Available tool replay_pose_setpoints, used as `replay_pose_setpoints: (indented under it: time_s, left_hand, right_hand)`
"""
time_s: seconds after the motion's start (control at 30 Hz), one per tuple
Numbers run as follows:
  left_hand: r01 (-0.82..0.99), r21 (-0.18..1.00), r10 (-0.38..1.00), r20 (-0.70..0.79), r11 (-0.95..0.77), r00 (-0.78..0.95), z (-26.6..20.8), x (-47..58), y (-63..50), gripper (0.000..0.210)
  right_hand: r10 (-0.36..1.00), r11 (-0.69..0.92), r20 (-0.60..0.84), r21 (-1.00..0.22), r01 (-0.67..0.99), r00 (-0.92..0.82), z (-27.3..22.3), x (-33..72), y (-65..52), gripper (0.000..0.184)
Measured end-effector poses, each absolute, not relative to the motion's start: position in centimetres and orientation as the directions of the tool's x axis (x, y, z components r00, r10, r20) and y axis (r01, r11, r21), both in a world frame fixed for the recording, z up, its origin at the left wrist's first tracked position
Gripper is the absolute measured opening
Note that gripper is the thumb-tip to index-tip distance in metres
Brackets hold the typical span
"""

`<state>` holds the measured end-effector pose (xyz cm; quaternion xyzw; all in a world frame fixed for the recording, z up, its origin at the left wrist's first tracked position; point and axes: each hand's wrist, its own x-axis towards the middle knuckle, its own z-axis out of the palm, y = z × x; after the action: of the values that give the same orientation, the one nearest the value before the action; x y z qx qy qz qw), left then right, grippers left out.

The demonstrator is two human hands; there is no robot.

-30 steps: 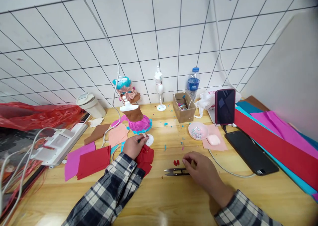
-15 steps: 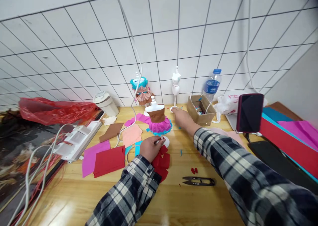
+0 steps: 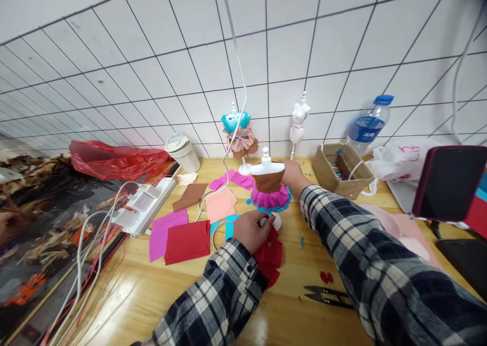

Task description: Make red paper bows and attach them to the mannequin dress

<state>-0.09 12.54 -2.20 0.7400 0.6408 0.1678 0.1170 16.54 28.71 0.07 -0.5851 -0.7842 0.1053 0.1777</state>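
A small white dress form (image 3: 266, 169) wears a brown paper bodice and a ruffled purple skirt (image 3: 271, 199) with blue edging. Down by its round white base (image 3: 277, 221), my left hand (image 3: 251, 231) is closed in a pinch; whatever lies between the fingertips is hidden. Red crepe paper pieces (image 3: 273, 254) lie beside and partly under that hand. My right hand (image 3: 294, 176) reaches behind the dressed form, near the foot of a bare white mannequin (image 3: 298, 125); its fingers are out of sight. Thread snips (image 3: 327, 295) lie by my right sleeve, near red scraps (image 3: 326, 277).
Stacks of red (image 3: 188, 241) and purple paper (image 3: 167, 232) lie on the left, near a power strip (image 3: 150, 209). Against the wall stand another dressed form (image 3: 241, 133), a cardboard box (image 3: 344, 171) and a water bottle (image 3: 369, 125). A phone (image 3: 451, 183) stands at right.
The view has swung left, so everything sits further right. My right hand has come from the bare mannequin's base to behind the dressed form. My left hand stays at the dressed form's base.
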Motion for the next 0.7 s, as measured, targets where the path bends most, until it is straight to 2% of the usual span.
replay_pose_setpoints:
  time_s: [0.13, 0.23, 0.3, 0.33, 0.4, 0.5, 0.6, 0.7]
  left_hand:
    - [0.905, 0.386, 0.984, 0.104, -0.176, 0.147, -2.1, -0.1, 12.7, 0.038]
    - [0.896, 0.391, 0.977, 0.1, -0.211, 0.186, -1.9, 0.0, 12.9, 0.036]
    - [0.884, 0.398, 0.97, 0.089, -0.244, 0.228, -1.8, 0.3, 13.1, 0.033]
    - [0.878, 0.401, 0.965, 0.079, -0.261, 0.251, -1.8, 0.5, 13.1, 0.032]
    - [0.868, 0.403, 0.955, 0.06, -0.29, 0.291, -1.7, 1.0, 13.3, 0.032]
    - [0.862, 0.397, 0.945, 0.046, -0.315, 0.325, -1.5, 1.5, 13.2, 0.032]
    - [0.869, 0.375, 0.943, 0.049, -0.324, 0.331, -1.0, 1.6, 13.0, 0.036]
    - [0.89, 0.334, 0.95, 0.069, -0.311, 0.306, 0.3, 0.9, 12.6, 0.045]
  right_hand:
    - [0.967, 0.249, 0.15, -0.4, 0.882, -0.205, 1.2, 17.7, 26.2, 0.022]
    - [0.972, 0.222, 0.172, -0.465, 0.857, -0.159, 2.0, 19.8, 21.3, 0.027]
    - [0.978, 0.206, 0.138, -0.519, 0.829, -0.157, 2.1, 21.6, 16.4, 0.024]
    - [0.982, 0.187, 0.111, -0.557, 0.809, -0.151, 2.0, 22.4, 13.8, 0.022]
    - [0.991, 0.103, 0.012, -0.722, 0.684, -0.137, 1.6, 23.7, 8.5, 0.02]
    - [0.988, 0.003, -0.081, -0.847, 0.531, -0.134, 0.9, 24.6, 2.5, 0.02]
    - [0.974, 0.044, -0.068, -0.881, 0.47, -0.218, 0.2, 24.7, 0.2, 0.019]
    - [0.976, 0.077, -0.033, -0.875, 0.479, -0.217, -0.3, 25.0, 0.4, 0.023]
